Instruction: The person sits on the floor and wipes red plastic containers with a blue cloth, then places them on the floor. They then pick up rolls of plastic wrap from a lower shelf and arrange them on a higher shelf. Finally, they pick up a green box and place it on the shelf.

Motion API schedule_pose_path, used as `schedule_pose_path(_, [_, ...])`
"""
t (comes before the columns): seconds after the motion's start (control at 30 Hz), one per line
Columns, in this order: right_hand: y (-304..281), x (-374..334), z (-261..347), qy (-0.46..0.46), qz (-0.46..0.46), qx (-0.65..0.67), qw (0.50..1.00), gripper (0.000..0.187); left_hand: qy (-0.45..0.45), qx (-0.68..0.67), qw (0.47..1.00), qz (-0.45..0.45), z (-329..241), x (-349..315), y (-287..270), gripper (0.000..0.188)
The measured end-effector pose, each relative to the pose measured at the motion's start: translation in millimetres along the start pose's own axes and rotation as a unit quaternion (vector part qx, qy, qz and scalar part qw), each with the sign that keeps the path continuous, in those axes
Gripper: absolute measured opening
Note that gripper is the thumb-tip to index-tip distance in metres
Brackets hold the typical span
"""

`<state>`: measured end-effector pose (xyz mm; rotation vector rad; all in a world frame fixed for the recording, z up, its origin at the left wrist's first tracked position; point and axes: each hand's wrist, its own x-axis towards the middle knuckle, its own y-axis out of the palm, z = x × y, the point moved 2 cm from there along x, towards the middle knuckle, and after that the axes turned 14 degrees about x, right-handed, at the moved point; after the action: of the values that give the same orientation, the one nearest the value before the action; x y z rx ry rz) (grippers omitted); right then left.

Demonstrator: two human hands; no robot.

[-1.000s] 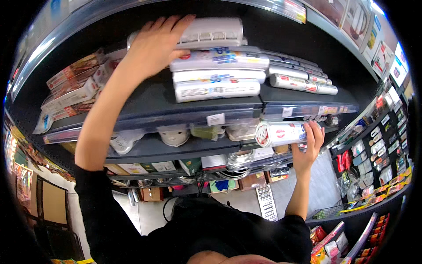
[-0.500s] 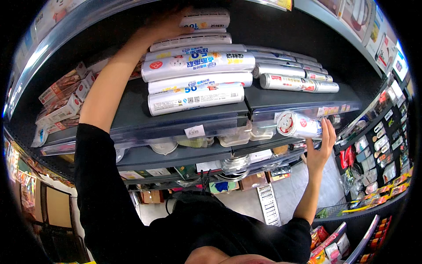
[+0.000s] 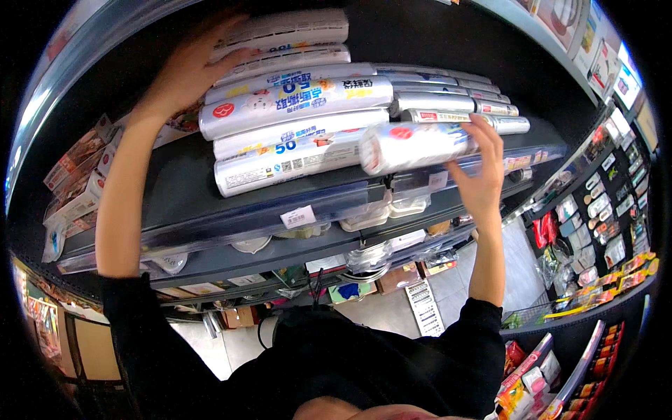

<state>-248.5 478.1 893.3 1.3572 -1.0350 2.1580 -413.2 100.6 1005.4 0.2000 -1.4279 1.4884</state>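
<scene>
White wrapped rolls of plastic bags (image 3: pixel 301 98) lie stacked in rows on a dark shelf. My left hand (image 3: pixel 203 59) reaches to the back of the stack, thumb and fingers around the left end of a blurred bag roll (image 3: pixel 294 29) there. My right hand (image 3: pixel 483 164) grips another bag roll (image 3: pixel 413 147) by its right end. That roll is tilted and smeared by motion, just in front of the stack's right end and above the shelf's front edge. Thinner rolls (image 3: pixel 434 103) lie on the shelf to the right of the stack.
Printed boxes (image 3: pixel 80 175) stand at the shelf's left end. A clear plastic rail with a price tag (image 3: pixel 299 217) runs along the front. Plastic containers (image 3: pixel 364 217) and bowls sit on the shelf below. Hanging goods (image 3: pixel 595 203) cover the right wall.
My right hand has carried its roll left and up toward the stack. My left hand has moved left, and the roll at the back has shifted left with it. The view has shifted slightly.
</scene>
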Motion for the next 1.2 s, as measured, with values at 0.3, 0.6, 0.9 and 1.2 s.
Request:
schedule_pose_path(0.3, [-69.1,5.2,-105.4,0.111,0.166,0.010,0.980,0.059,0.119,-0.009,0.992,-0.038,-77.4,-88.4,-63.0,0.035])
schedule_pose_path(0.6, [-39.0,10.8,-95.2,0.087,0.170,0.044,0.981,0.054,-0.002,-0.112,0.991,0.073,-91.0,-110.3,-42.3,0.046])
schedule_pose_path(0.9, [-65.8,-20.4,-72.3,0.058,-0.077,0.049,0.994,0.052,-0.008,-0.108,0.994,0.013,-86.7,-110.9,-45.6,0.049])
schedule_pose_path(1.2, [-25.9,-28.6,63.9,-0.248,0.051,-0.079,0.964,0.053,0.157,-0.112,0.979,-0.065,-189.9,-87.6,-66.9,0.057])
